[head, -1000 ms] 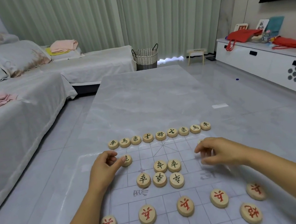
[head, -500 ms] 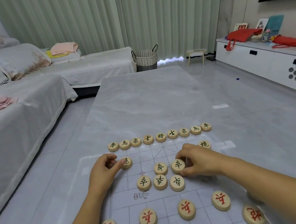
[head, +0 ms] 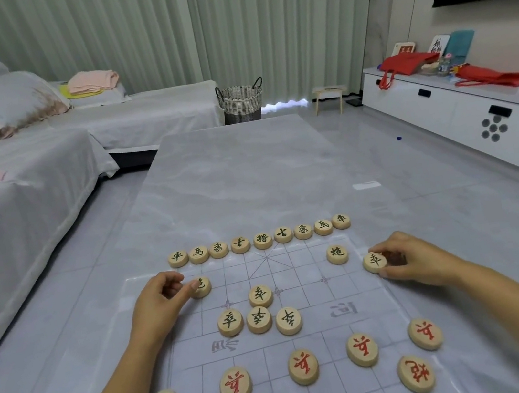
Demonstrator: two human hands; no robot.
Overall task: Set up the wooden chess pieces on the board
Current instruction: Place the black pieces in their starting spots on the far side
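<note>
Right hand (head: 421, 260) pinched a black soldier (head: 374, 261) in its fingers at the board (head: 309, 304) edge, prob to seat it on its outer pt, while left hand (head: 157, 300), fingers curled, thumbed the cannon (head: 202, 286) steady.

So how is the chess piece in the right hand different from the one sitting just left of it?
The held piece is pinched by the right hand, while the lone piece sits free with nothing touching it. The held piece is at the right edge of the board, and the lone piece is further in. Their dark letters differ. Both are round, pale wooden discs.
</note>
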